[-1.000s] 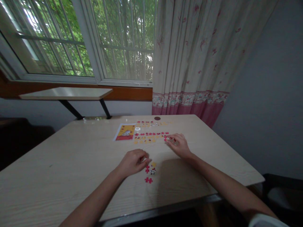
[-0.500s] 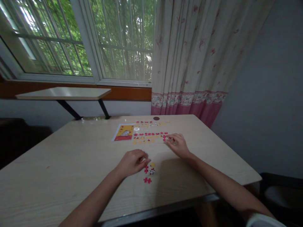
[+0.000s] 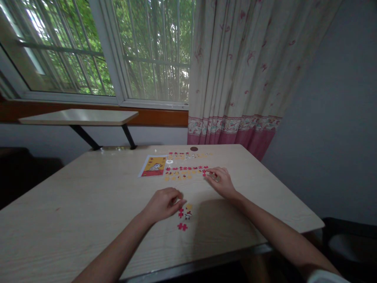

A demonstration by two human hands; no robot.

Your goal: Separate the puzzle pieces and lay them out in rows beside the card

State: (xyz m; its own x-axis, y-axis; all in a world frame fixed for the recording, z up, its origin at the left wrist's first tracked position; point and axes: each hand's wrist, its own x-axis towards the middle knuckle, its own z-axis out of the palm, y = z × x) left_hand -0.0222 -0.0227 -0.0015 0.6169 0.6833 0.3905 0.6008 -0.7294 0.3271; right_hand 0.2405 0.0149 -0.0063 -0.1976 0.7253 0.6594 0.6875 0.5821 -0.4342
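My right hand [image 3: 221,182] is at the right end of the middle rows of jigsaw pieces. Its thumb and index finger pinch a red jigsaw piece [image 3: 204,173] at their tips. My left hand [image 3: 166,203] rests nearer the front, fingers loosely curled, thumb apart from the index finger, nothing seen between them. Beside its thumb lie a small yellow piece [image 3: 189,206], a red piece [image 3: 180,213] and a white-and-red patterned piece [image 3: 187,215]. Joined red pieces [image 3: 182,226] lie closer to the table's front edge.
A picture sheet [image 3: 153,166] with a white animal on yellow and red lies left of the rows. More pieces [image 3: 188,156] line the back, near a dark round spot [image 3: 194,149]. A raised shelf [image 3: 82,116] stands at the back left; a curtain [image 3: 235,125] hangs behind the table [image 3: 88,204].
The view has shifted very slightly. Both hands and the jigsaw pieces stay in nearly the same places.
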